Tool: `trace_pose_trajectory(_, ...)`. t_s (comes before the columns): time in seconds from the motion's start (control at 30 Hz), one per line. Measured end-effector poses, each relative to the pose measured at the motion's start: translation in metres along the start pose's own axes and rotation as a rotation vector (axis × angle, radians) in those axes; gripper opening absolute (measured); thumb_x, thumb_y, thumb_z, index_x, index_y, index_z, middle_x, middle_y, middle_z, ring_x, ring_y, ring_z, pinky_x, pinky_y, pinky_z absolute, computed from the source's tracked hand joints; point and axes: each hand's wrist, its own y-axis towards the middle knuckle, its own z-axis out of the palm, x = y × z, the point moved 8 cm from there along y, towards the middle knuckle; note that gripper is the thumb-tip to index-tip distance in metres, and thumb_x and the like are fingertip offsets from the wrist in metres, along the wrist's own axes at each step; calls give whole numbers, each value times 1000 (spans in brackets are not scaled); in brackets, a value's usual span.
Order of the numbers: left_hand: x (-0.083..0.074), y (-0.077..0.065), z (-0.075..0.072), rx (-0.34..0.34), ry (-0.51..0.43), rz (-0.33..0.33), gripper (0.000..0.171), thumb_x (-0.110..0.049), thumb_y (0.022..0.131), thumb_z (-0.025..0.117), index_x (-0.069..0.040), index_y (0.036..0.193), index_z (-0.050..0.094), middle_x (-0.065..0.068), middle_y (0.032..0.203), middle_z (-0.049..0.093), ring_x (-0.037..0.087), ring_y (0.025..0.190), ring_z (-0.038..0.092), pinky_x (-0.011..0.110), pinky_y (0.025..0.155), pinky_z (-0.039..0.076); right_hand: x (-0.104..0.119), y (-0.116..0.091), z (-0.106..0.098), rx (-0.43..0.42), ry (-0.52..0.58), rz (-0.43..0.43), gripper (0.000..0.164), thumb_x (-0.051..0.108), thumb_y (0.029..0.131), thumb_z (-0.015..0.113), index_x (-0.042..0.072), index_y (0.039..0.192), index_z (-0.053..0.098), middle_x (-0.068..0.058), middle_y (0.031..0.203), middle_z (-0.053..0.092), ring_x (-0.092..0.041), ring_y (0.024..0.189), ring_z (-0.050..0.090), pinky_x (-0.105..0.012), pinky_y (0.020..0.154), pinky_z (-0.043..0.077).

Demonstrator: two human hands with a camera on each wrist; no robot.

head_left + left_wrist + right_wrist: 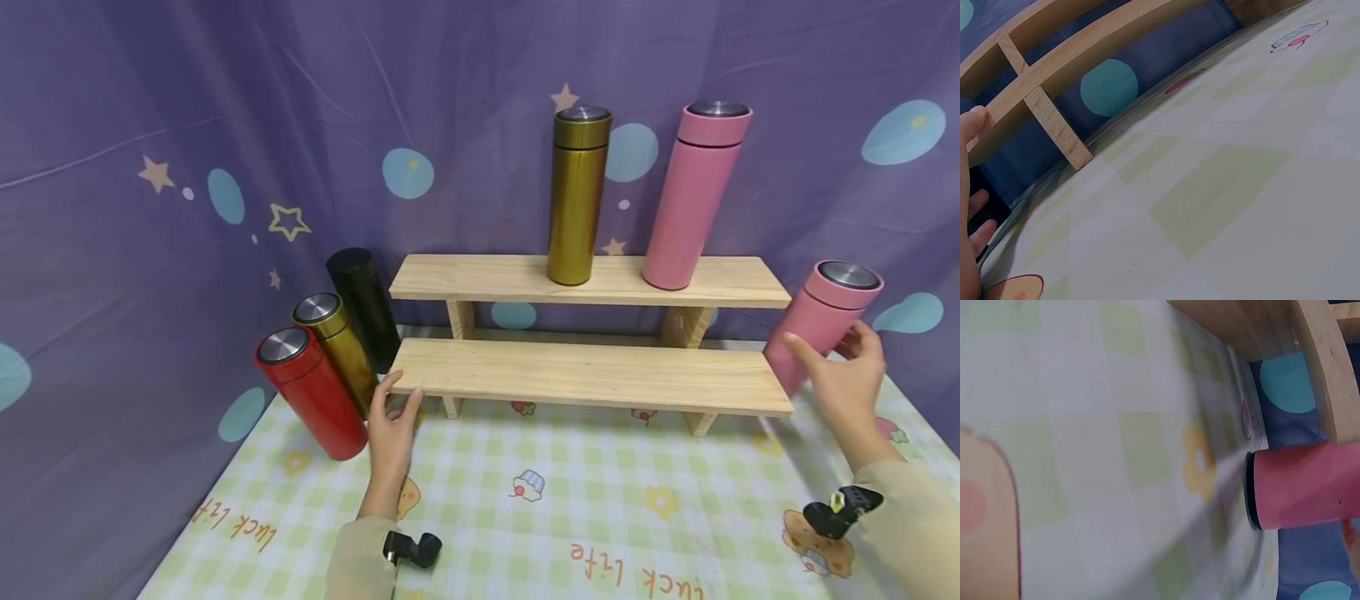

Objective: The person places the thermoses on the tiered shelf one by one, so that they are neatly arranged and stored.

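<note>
A two-tier wooden display shelf (585,371) stands on the table. My left hand (391,433) is at the left end of its lower board, thumb and a finger about the corner; the left wrist view shows the thumb (974,122) on the board's front edge. My right hand (851,379) grips a pink thermos bottle (823,321) beside the shelf's right end, thumb on its near side. This bottle tilts in the head view; whether its dark base (1251,490) touches the table, I cannot tell. On the upper board stand a gold bottle (577,200) and another pink bottle (693,204).
Left of the shelf stand a red bottle (315,396), a second gold bottle (337,354) and a black bottle (366,312), close together. A green-and-white checked cloth (555,517) covers the table. Behind everything hangs a purple curtain (480,83) with stars and blue spots.
</note>
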Motion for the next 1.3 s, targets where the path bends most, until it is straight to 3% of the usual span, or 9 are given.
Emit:
trace_pose_trajectory(0.23,-1,-2,0,0,11,-16,47,-28,92,73,-22,135,56,5,147,44,27,122,45,42,95,41,5,-6,-13,-32,33,-96,70,19,81,81,21,143,49,22,103,50,5,97,46,-11,83,37)
trace_pose_trajectory(0.5,-2,0,-1,6,11,1,47,-28,93,71,-20,137,55,3,148,45,25,125,45,43,97,41,23,-19,-25,-89,52,-285,64,16,82,79,20,141,52,22,105,51,4,97,47,-13,83,38)
trace_pose_trajectory(0.63,-1,1,-1,22,11,-25,49,-26,95,69,-19,140,53,7,149,42,31,126,45,46,97,40,37,-26,-30,-118,63,-357,64,15,82,80,19,140,53,21,107,52,3,96,49,-15,83,37)
trace_pose_trajectory(0.83,0,-1,0,38,7,-65,50,-23,96,68,-16,142,50,12,150,40,37,126,45,46,96,40,56,-33,-38,-153,75,-445,63,11,80,80,20,138,55,20,110,55,2,96,51,-16,85,39)
trace_pose_trajectory(1.0,-2,-4,-2,11,17,-50,49,-31,94,70,-22,139,53,5,148,43,31,124,47,41,95,41,71,-39,-38,-161,96,-521,61,9,78,81,20,135,60,20,112,58,0,98,53,-15,86,40)
trace_pose_trajectory(1.3,-5,-4,-1,5,1,-2,48,-31,93,71,-20,137,55,5,146,46,29,122,48,42,95,41,99,-49,-35,-160,226,-589,57,6,75,80,12,129,65,12,110,64,-5,101,56,-17,85,40)
